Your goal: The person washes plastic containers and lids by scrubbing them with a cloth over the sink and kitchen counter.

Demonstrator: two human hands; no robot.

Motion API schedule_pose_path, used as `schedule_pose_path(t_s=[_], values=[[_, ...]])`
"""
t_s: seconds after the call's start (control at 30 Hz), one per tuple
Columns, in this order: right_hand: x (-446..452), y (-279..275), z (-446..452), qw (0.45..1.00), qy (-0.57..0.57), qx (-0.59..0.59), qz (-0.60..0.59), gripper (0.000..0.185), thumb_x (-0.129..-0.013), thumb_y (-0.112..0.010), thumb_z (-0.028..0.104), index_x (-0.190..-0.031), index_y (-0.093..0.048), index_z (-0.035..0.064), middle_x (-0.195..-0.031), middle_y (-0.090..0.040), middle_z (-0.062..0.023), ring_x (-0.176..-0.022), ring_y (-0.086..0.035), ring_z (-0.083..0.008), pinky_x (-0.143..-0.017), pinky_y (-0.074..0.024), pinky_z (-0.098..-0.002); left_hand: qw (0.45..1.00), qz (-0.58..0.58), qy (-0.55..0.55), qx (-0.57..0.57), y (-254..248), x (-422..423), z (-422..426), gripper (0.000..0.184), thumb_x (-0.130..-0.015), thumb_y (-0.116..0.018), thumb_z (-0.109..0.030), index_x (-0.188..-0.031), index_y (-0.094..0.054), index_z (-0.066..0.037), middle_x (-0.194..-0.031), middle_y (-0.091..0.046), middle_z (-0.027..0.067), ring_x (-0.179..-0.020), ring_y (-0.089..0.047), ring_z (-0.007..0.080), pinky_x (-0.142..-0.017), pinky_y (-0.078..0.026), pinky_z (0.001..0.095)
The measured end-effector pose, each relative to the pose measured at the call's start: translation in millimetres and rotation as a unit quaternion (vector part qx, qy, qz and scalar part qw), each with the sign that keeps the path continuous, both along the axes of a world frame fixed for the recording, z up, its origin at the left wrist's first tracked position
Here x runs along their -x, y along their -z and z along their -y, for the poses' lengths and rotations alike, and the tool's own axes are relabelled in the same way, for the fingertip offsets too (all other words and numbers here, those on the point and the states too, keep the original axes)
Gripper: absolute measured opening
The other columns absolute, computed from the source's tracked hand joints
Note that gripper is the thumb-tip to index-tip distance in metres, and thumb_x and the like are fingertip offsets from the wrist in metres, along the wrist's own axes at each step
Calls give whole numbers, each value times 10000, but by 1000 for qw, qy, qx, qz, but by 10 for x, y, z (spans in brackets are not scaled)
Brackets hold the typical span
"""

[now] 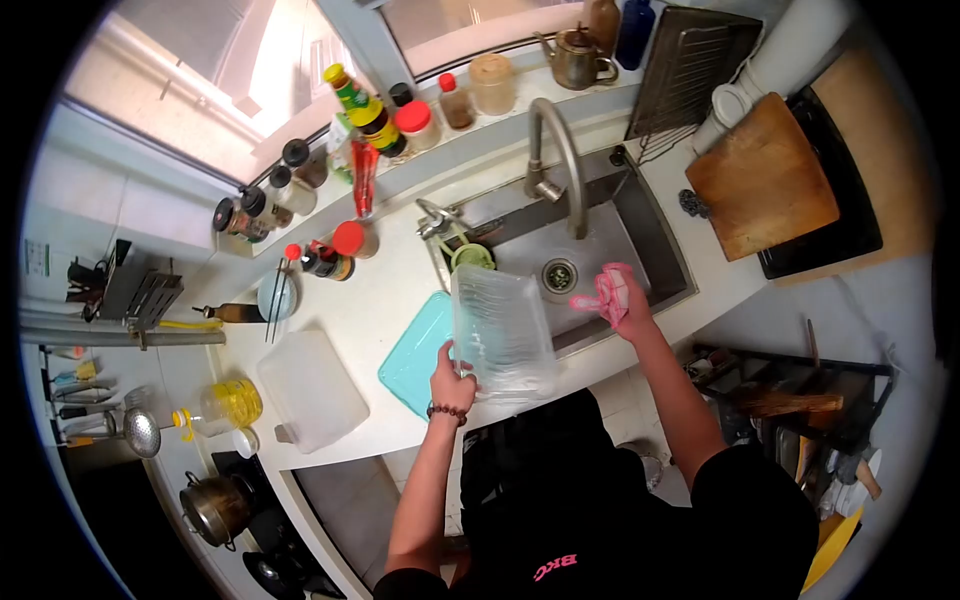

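Observation:
My left hand point(453, 385), a beaded bracelet at its wrist, is closed on the near left side of a clear ribbed plastic container point(505, 335). The container is tilted over the front edge of the counter and the left part of the sink point(645, 225). Over the right part of the sink, my right hand point(632, 308) grips a pink and white cloth point(610, 292), which hides part of the fingers. A turquoise flat rectangular piece point(412, 355) lies on the counter beside the container, partly covered by it. Further left lies a translucent white rectangular lid or board point(312, 390).
A tall curved faucet point(560, 160) rises behind the sink, with a green strainer point(472, 257) at its left corner. Bottles and jars point(415, 125) line the window ledge. A wooden cutting board point(765, 180) leans at right; an oil bottle point(228, 405) stands at left.

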State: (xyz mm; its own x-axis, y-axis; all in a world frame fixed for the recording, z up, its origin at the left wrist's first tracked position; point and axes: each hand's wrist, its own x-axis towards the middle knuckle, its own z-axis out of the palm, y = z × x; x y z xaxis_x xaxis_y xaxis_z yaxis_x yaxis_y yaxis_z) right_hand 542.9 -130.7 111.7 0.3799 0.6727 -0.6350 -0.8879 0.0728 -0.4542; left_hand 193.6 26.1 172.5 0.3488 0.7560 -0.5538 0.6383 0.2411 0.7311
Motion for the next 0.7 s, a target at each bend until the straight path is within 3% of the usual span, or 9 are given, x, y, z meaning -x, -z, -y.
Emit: schedule_pose_path(t_s=[0.07, 0.1, 0.17, 0.27, 0.37, 0.43, 0.57, 0.63, 0.7], values=[[-205, 15, 41, 997, 9, -27, -68, 190, -924, -662, 230, -1078, -628, 125, -887, -630, -15, -803, -671, -202, -623, -557, -343, 983, -65, 90, -144, -68, -301, -43, 757, -737, -575, 51, -1467, -449, -102, -1082, -672, 190, -855, -692, 404, -783, -562, 493], [-252, 67, 27, 997, 5, -9, -71, 170, -923, -662, 230, -1050, -626, 123, -868, -625, -19, -817, -682, -234, -679, -587, -380, 983, -66, 94, -146, -122, -424, -53, 757, -737, -575, 51, -1467, -449, -102, -1082, -672, 190, -855, -692, 404, -783, -562, 493], [-357, 236, 7, 997, 3, 7, -75, 153, -922, -661, 231, -1021, -624, 121, -849, -621, -22, -830, -693, -266, -735, -617, -417, 919, -189, 161, -305, -274, -677, -82, 770, -757, -589, 38, -1490, -433, -138, -1112, -649, 172, -841, -684, 403, -737, -564, 507], [-443, 807, -69, 997, 67, 27, -41, 117, -925, -641, 214, -970, -614, 109, -834, -615, -47, -843, -702, -331, -834, -625, -496, 881, -249, 199, -351, -488, -1001, -107, 738, -739, -631, 31, -1442, -525, -168, -1091, -617, 129, -876, -687, 358, -694, -570, 473], [-633, 1199, -217, 996, 64, 55, 35, 187, -903, -687, 231, -970, -623, 69, -883, -651, -101, -830, -713, -298, -735, -642, -442, 830, -243, 228, -447, -440, -1139, -150, 711, -708, -654, 34, -1386, -604, -174, -1054, -600, 88, -855, -682, 300, -660, -576, 418], [-749, 1184, -363, 999, 7, 33, 22, 128, -878, -688, 121, -957, -624, 43, -880, -655, -113, -783, -715, -278, -701, -636, -431, 788, -233, 250, -511, -433, -1195, -213, 746, -692, -665, 31, -1405, -589, -175, -1055, -597, 81, -825, -672, 284, -653, -576, 415], [-769, 1070, -684, 996, 38, 62, 59, 75, -852, -683, 21, -906, -634, 41, -846, -660, -105, -781, -716, -241, -651, -615, -408, 786, -241, 238, -516, -452, -1248, -261, 779, -669, -682, 38, -1412, -586, -174, -1051, -582, 84, -803, -666, 273, -623, -576, 396], [-828, 1182, -791, 988, 23, 39, 144, 92, -842, -670, -36, -868, -641, 48, -809, -659, -73, -737, -692, -203, -591, -567, -364, 787, -247, 231, -516, -493, -1292, -243, 788, -664, -687, 39, -1415, -585, -176, -1044, -577, 84, -800, -667, 273, -616, -577, 392], [-901, 1257, -897, 984, 4, 43, 170, 75, -862, -680, -12, -856, -641, 51, -774, -647, -56, -678, -658, -177, -549, -530, -337, 787, -249, 222, -519, -519, -1311, -241, 788, -662, -684, 42, -1413, -586, -173, -1046, -576, 83, -805, -669, 275, -616, -575, 394]])
